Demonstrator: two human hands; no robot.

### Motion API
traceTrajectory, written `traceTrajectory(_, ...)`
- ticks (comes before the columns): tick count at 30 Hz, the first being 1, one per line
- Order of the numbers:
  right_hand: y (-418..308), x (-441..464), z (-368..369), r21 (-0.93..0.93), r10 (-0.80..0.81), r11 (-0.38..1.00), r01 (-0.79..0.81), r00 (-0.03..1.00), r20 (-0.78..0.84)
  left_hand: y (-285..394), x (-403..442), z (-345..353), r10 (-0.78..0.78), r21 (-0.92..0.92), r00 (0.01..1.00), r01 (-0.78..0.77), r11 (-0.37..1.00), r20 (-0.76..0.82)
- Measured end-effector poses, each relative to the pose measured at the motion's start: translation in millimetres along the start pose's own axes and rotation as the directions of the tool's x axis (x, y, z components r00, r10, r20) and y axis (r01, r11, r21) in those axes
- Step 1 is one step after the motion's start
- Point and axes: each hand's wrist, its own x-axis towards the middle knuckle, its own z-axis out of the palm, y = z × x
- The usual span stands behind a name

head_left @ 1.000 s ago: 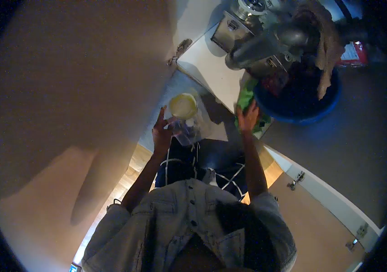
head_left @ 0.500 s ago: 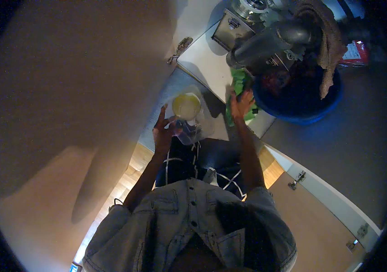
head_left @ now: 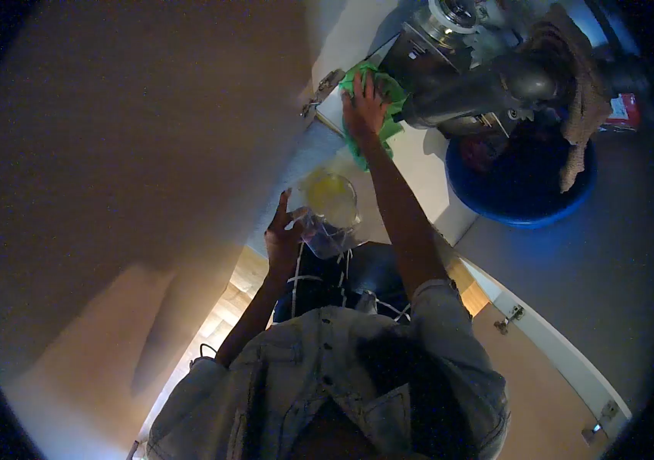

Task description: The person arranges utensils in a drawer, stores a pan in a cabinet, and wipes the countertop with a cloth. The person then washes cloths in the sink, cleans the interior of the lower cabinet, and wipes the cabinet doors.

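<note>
In the head view, my right hand [head_left: 365, 115] presses a crumpled green cloth [head_left: 392, 96] against the white shelf surface [head_left: 423, 165], near its far left corner. Its fingers lie spread over the cloth and hold it. Lower down, my left hand [head_left: 284, 234] grips the side of a clear plastic container [head_left: 327, 234] between thumb and fingers. A round yellowish shape [head_left: 331, 195] shows in or behind the container; I cannot tell which. The container hangs in front of my knees, below the shelf edge.
Right of the cloth stand a dark metal box [head_left: 423, 57], a glass jar [head_left: 452, 15] and a large grey cylindrical object [head_left: 480, 88]. A blue basin [head_left: 526, 207] with a brown towel [head_left: 584, 100] sits further right. Cabinet doors hang open at left [head_left: 151, 153] and lower right [head_left: 542, 368].
My right hand has slid the green cloth up and left, from beside the blue basin to the shelf's far corner. My left hand still holds the container, nearly in place. The view has shifted slightly.
</note>
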Motion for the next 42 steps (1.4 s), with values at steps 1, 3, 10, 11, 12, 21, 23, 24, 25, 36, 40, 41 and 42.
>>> traceTrajectory(1,2.9,1.0,2.6,0.041,-0.035,0.999,0.035,0.999,0.013,-1.2,1.6,-1.8,0.017,0.038,1.0,-0.017,0.999,-0.013)
traceTrajectory(3,6.3,-7.4,1.4,0.066,-0.129,0.99,0.125,0.989,0.072,2.3,-1.7,-4.9,-0.021,-0.001,1.0,0.021,1.0,-0.004)
traceTrajectory(10,3.3,-43.1,-16.0,0.159,-0.44,0.895,0.417,0.883,0.163,8.2,-6.8,-9.8,-0.13,-0.242,0.99,0.138,0.96,0.049)
traceTrajectory(11,6.6,-48.4,-9.9,0.156,-0.47,0.88,0.448,0.867,0.165,6.2,-8.3,-12.5,-0.136,-0.289,0.989,0.147,0.946,0.056)
traceTrajectory(12,12.2,-60.5,-3.6,0.325,-0.459,0.858,0.398,0.877,0.138,7.8,-10.5,-14.3,-0.115,-0.254,0.992,0.124,0.959,0.05)
traceTrajectory(21,50.6,-55.0,-119.4,0.838,-0.025,0.195,-0.51,0.851,0.524,-26.8,-15.6,-38.3,-0.076,-0.21,0.997,0.082,0.974,0.033)
traceTrajectory(23,57.8,-49.2,-111.7,0.755,0.113,0.565,-0.332,0.938,0.328,-7.8,-16.0,-34.8,-0.087,-0.216,0.996,0.091,0.972,0.03)
traceTrajectory(24,57.7,-51.7,-103.9,0.663,0.099,0.738,-0.126,0.992,0.079,-7.8,-18.4,-34.6,-0.096,-0.218,0.995,0.099,0.971,0.023)
traceTrajectory(25,63.5,-57.8,-64.8,0.547,0.067,0.837,-0.021,0.996,-0.064,-9.0,-20.7,-36.3,-0.101,-0.219,0.995,0.102,0.97,0.015)
traceTrajectory(36,47.0,-49.8,-46.1,-0.05,-0.604,0.779,0.625,0.769,0.21,-14.2,8.7,9.5,-0.022,-0.164,0.998,0.031,0.986,0.054)
traceTrajectory(40,123.4,-110.2,-94.8,-0.09,-0.452,0.879,0.468,0.879,0.153,-27.7,51.9,44.2,-0.114,-0.573,0.984,0.172,0.801,0.137)
traceTrajectory(41,150.3,-123.6,-93.0,-0.16,-0.483,0.86,0.484,0.874,0.048,-38.1,66.3,50.3,-0.143,-0.666,0.974,0.223,0.712,0.173)
traceTrajectory(42,156.0,-131.5,-114.9,0.155,-0.319,0.94,0.304,0.945,0.079,-43.4,78.3,58.9,-0.135,-0.562,0.983,0.182,0.807,0.125)
